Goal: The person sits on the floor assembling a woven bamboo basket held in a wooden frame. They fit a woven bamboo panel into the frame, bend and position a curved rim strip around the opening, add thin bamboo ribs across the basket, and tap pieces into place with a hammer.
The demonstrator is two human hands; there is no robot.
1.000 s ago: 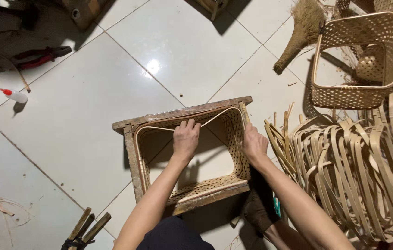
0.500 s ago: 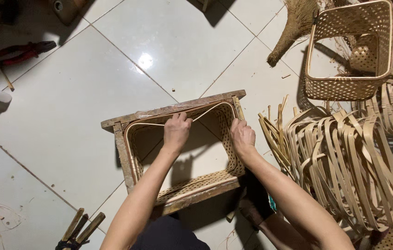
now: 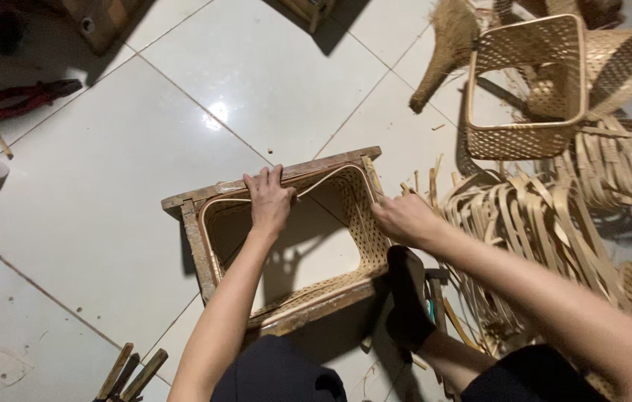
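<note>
Shifted leftward, wooden basket frame (image 3: 279, 231) lies long-axis left-right, both hands seemingly gripping its rim.

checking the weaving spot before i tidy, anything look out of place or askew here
The thin cane rim bows away from the far edge of the wooden frame beside the left hand instead of lying flush. Loose cane strips sprawl across the floor by the right hand. Nothing looks broken or spilled.
</note>
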